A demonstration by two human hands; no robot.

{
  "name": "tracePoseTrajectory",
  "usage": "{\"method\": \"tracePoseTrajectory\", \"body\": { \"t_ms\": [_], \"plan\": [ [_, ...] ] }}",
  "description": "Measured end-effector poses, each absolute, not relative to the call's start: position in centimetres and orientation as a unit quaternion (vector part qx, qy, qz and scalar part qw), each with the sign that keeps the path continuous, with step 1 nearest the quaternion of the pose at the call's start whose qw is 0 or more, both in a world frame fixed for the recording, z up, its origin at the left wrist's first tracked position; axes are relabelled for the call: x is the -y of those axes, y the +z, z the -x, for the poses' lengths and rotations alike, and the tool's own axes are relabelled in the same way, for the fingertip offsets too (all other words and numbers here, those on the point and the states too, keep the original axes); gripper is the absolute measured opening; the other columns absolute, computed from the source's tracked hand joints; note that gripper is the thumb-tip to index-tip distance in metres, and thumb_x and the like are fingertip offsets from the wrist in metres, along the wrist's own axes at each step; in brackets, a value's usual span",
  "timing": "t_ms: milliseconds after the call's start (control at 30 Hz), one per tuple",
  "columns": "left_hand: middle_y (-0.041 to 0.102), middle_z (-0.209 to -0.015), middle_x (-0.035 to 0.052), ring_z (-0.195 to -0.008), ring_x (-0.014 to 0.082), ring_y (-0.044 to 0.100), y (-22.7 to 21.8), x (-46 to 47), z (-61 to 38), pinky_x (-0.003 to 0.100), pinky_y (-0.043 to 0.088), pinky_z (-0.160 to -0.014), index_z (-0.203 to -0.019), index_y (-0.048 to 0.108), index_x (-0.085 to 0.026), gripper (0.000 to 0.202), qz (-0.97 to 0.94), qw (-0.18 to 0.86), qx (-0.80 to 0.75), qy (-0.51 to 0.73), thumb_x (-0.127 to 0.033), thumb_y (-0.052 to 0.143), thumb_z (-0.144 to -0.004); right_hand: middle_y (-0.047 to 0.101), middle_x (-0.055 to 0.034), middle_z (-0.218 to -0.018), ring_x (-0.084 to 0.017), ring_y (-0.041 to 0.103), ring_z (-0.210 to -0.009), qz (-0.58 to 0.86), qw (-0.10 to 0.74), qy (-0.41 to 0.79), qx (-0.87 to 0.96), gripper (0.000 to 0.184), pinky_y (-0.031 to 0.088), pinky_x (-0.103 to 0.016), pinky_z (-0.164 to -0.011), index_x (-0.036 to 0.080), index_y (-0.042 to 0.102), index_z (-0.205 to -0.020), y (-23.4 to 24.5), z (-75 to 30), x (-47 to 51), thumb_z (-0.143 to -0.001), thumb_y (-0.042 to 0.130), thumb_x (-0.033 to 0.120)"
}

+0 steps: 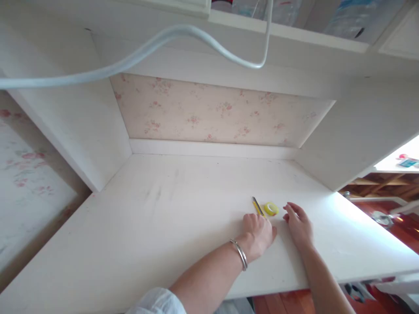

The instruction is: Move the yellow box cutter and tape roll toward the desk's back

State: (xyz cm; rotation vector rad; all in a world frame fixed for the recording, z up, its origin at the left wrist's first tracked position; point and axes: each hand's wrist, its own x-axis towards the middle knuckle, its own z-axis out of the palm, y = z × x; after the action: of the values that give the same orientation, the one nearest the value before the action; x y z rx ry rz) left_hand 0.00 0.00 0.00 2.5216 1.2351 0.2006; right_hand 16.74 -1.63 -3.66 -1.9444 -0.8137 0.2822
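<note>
My left hand (pixel 258 235), with a silver bangle (pixel 240 254) at the wrist, rests low over the white desktop (pixel 183 226) with its fingers curled under. Just beyond its knuckles lies a yellow utility knife (pixel 257 206), its dark tip pointing away; the near end meets the hand, and whether the fingers touch it is hidden. A small roll of yellow tape (pixel 271 209) lies flat between the knife and my right hand (pixel 299 226). That hand stands on its side, thumb and fingers bent together beside the roll. Anything pinched there is too small to make out.
A thick white cable (pixel 183 30) hangs across the top, close to the camera. Shelves (pixel 288 32) with clear plastic items sit above. White side panels (pixel 369 126) flank the desk, and floral wallpaper (pixel 209 111) covers the back. Reddish floor (pixel 288 302) shows past the front edge.
</note>
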Motion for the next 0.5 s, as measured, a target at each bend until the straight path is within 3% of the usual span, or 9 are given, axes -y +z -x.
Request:
{"method": "tracePoseTrajectory", "body": {
  "t_ms": [233, 400, 500],
  "plan": [
    [0.068, -0.083, 0.0157, -0.084, 0.026, 0.063, 0.0, -0.2, -0.1, 0.035, 0.045, -0.071, -0.09, 0.068, -0.011, 0.045, -0.884, 0.172, -0.427, 0.086, -0.046, 0.04, -0.087, 0.066, -0.0036, -0.081, -0.017, 0.058, -0.065, 0.801, 0.49, 0.114, 0.324, 0.047, 0.042, -0.03, -0.066, 0.02, 0.061, -0.105, -3.4, -16.5, 1.6, -0.076, 0.049, 0.056],
    [0.069, -0.084, 0.0166, -0.084, 0.0287, 0.064, 0.8, 0.2, 1.3, 0.039, 0.046, -0.073, -0.091, 0.069, -0.012, 0.067, -0.876, 0.207, -0.432, 0.062, -0.065, 0.028, -0.083, 0.067, -0.004, -0.085, -0.016, 0.055, -0.063, 0.804, 0.487, 0.079, 0.332, 0.043, 0.041, -0.03, -0.065, 0.02, 0.062, -0.102, -2.6, -16.2, 2.1, -0.078, 0.047, 0.053],
    [0.069, -0.084, 0.0156, -0.082, 0.0286, 0.064, 1.5, 0.1, 4.3, 0.039, 0.047, -0.072, -0.091, 0.068, -0.014, 0.072, -0.873, 0.214, -0.431, 0.071, -0.065, 0.018, -0.085, 0.066, -0.0054, -0.079, -0.018, 0.055, -0.064, 0.808, 0.488, 0.03, 0.329, 0.043, 0.039, -0.03, -0.062, 0.018, 0.064, -0.098, -2.0, -14.2, 2.3, -0.078, 0.048, 0.053]
  ]
}}
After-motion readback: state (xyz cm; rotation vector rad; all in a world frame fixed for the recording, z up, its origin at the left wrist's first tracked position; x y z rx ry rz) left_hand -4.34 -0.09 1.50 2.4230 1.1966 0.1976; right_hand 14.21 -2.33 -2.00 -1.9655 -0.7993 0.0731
